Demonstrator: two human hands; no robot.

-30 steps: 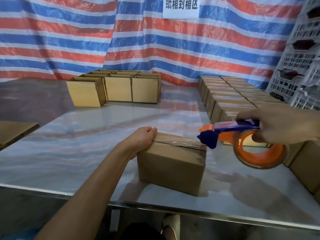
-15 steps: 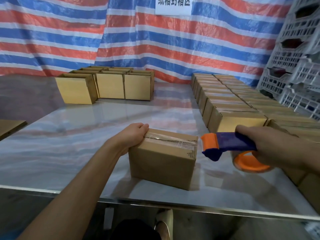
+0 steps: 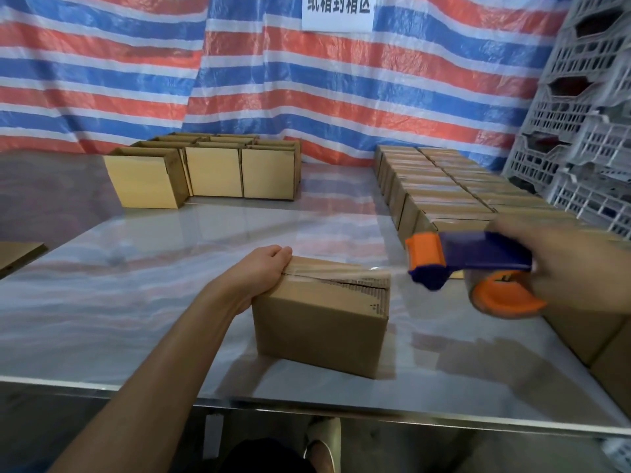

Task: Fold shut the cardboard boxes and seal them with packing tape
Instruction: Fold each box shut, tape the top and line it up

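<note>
Since half a second ago the tape dispenser [image 3: 471, 264] has lifted up and away from the right end of the cardboard box [image 3: 321, 319], and a strip of clear packing tape [image 3: 392, 273] now stretches in the air from the box top to the dispenser's orange mouth. One right hand [image 3: 566, 268], blurred, is wrapped round the dispenser's blue handle, with the orange roll hanging under it. One left hand [image 3: 264, 268] has not shifted: it cups the box's upper left edge, heel against the side and fingers [image 3: 281, 252] pressed together and bent over onto the top, where the tape begins. That single box stands near the front edge of the table [image 3: 136, 302], about midway along it, its top flaps folded down, though the seam at the right end gapes a little. Toward the far left corner sits a block of open boxes [image 3: 211, 172], three across the front row with more rows behind; their full count cannot be told. Along the right edge run two columns of taped boxes [image 3: 444, 186], too crowded to count. One flat cardboard piece [image 3: 20, 250] lies at the left edge.
</note>
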